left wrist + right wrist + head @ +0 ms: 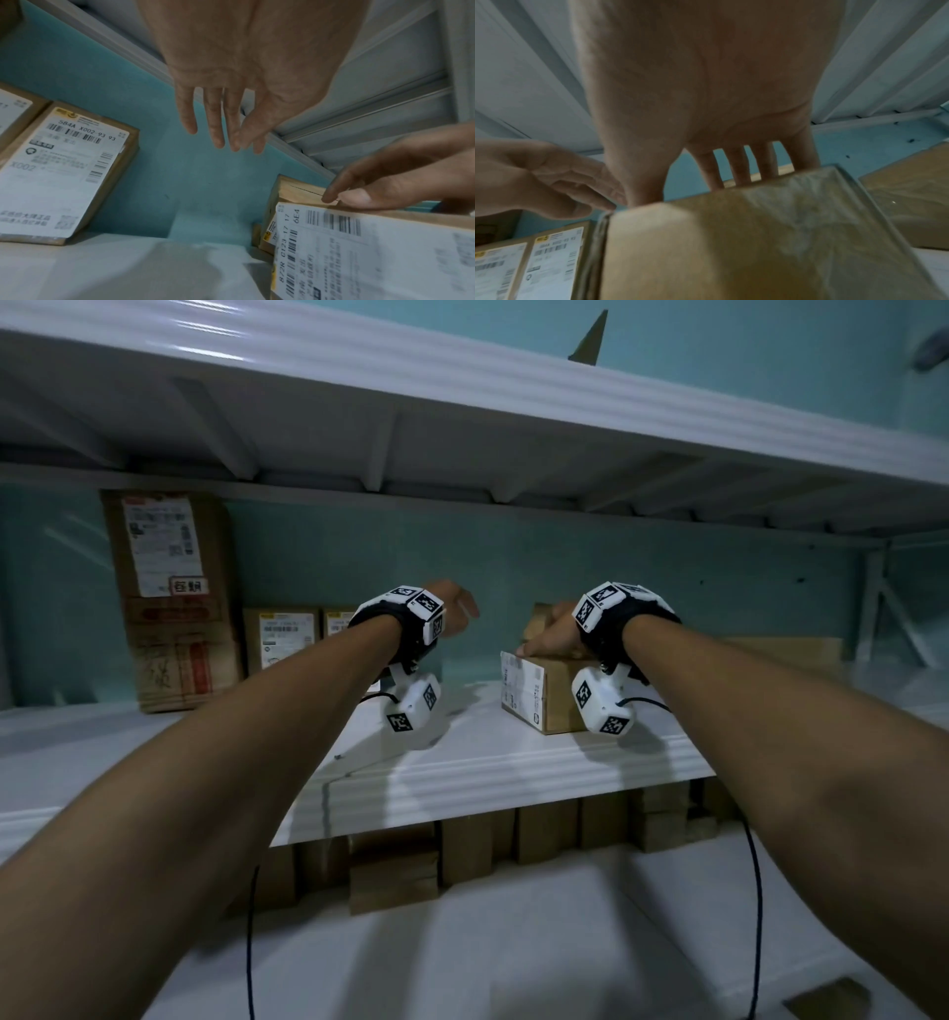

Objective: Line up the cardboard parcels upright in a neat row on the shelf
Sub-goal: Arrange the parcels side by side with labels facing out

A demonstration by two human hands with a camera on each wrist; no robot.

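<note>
Three boxes are already standing by the wall. The right hand is grabbing a lying box; the left hand is hanging loose, holding nothing.

The pictures are dim with a blue-green cast; light falls from above and in front, leaving a glare streak on the upper shelf and soft arm shadows on the middle shelf. The head view bends straight edges toward its borders and is murky low down. In the wrist views the right hand and the box under it are smeared and out of focus, while one label reads fairly sharp.
</note>
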